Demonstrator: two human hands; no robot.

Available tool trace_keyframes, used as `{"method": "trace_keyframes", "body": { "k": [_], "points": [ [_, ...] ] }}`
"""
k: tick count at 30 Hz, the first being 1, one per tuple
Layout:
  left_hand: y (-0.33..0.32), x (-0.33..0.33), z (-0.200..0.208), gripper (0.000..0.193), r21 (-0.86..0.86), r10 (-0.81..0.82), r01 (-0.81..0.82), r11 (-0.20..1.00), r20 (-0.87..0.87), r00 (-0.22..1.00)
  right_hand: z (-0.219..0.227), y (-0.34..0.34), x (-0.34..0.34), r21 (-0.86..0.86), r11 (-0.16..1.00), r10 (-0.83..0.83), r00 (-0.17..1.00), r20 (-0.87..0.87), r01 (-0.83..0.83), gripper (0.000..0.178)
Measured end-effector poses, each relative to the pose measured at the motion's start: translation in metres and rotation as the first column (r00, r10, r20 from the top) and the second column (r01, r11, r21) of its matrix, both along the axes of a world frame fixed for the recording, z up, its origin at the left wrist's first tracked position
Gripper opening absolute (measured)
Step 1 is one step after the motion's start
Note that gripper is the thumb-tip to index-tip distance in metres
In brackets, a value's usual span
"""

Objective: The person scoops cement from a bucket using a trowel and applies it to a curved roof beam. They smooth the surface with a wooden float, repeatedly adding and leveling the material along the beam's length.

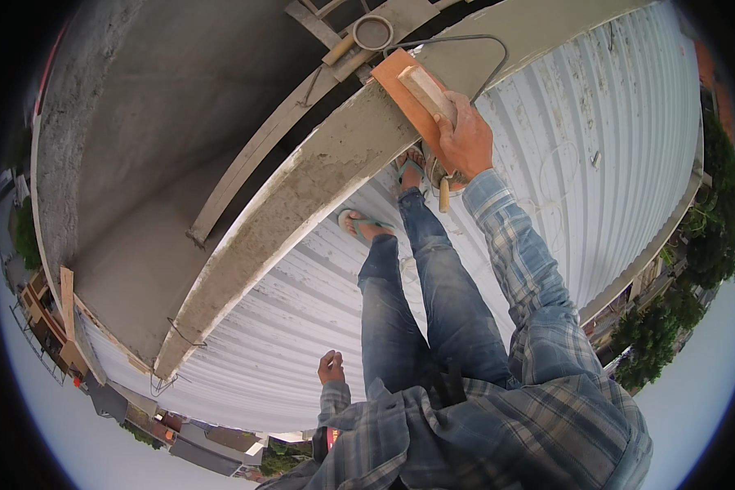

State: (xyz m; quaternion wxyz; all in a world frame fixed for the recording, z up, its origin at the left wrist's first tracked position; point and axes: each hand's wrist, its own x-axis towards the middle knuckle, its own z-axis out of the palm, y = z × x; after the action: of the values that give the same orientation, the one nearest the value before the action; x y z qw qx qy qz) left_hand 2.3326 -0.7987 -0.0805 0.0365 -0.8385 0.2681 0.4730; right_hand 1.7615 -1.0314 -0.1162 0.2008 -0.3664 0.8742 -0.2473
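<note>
My right hand grips the wooden handle of a plastering float. The float has an orange-brown board, which lies against the top of a grey cement-covered wall. Below that hand, a bucket is mostly hidden, and a tool with a wooden handle shows at its rim. My left hand hangs low beside my leg, away from the wall. Its fingers are loosely curled, and nothing shows in them.
My sandalled feet stand on ribbed metal roofing along the wall. Beyond the wall is a deep cement-walled recess with a plank. A round pan rests near a bent rod. Wire ends stick out at the wall's left end.
</note>
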Motion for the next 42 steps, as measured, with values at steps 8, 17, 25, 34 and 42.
{"method": "trace_keyframes", "body": {
  "k": [8, 17, 25, 34, 42],
  "points": [
    [0.007, -0.005, -0.007, 0.034, 0.014, -0.032, 0.032, 0.999, -0.001, 0.999, -0.010, 0.015, -0.029, -0.020, 0.991, -0.131, 0.991, -0.021, 0.131, 0.036],
    [0.016, 0.010, -0.006, 0.036, 0.018, -0.059, 0.059, 0.998, 0.001, 0.998, -0.020, 0.003, -0.022, -0.005, 0.999, -0.045, 0.999, -0.022, 0.045, 0.041],
    [0.011, 0.025, -0.003, 0.039, 0.020, 0.000, 0.000, 1.000, -0.020, 1.000, -0.022, -0.009, 0.066, -0.011, 0.994, 0.108, 0.994, 0.018, -0.108, 0.042],
    [0.037, 0.044, -0.008, 0.032, 0.010, 0.135, -0.135, 0.991, -0.017, 0.991, -0.008, 0.001, 0.143, -0.114, 0.970, 0.228, 0.968, 0.108, -0.216, 0.039],
    [0.065, 0.047, -0.032, 0.033, 0.040, -0.002, 0.002, 0.999, -0.012, 1.000, -0.021, -0.010, 0.050, 0.013, 0.996, 0.084, 0.992, -0.092, -0.084, 0.036]
  ]
}}
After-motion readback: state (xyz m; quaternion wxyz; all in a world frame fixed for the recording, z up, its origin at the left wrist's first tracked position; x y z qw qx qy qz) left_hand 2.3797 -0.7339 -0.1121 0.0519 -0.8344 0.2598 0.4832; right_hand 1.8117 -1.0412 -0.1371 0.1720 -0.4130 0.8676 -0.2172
